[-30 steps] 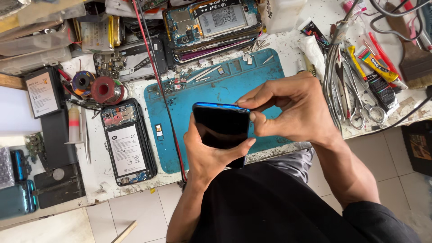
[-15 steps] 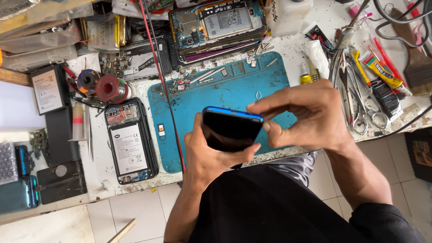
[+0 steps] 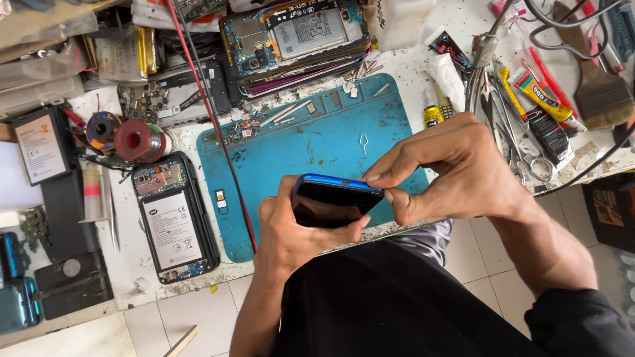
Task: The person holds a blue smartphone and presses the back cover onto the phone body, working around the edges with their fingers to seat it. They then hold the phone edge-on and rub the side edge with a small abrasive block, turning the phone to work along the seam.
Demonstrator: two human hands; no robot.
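Blue-edged phone, dark screen, cradled in left hand; right hand fingers pinch its top corner; yellow glue tube lies top right on table.

Phone sits between both hands, over the mat's 6 o'clock edge. Opened phone lies at 9 o'clock, another at 12, tools at 3.

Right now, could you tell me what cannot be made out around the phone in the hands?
Head view only:
- Phone back: turned away, covered by the left hand.
- Its right end: hidden by right hand fingers.
- Brush handle: cut off by the top edge.
- Parts on the mat: too small.
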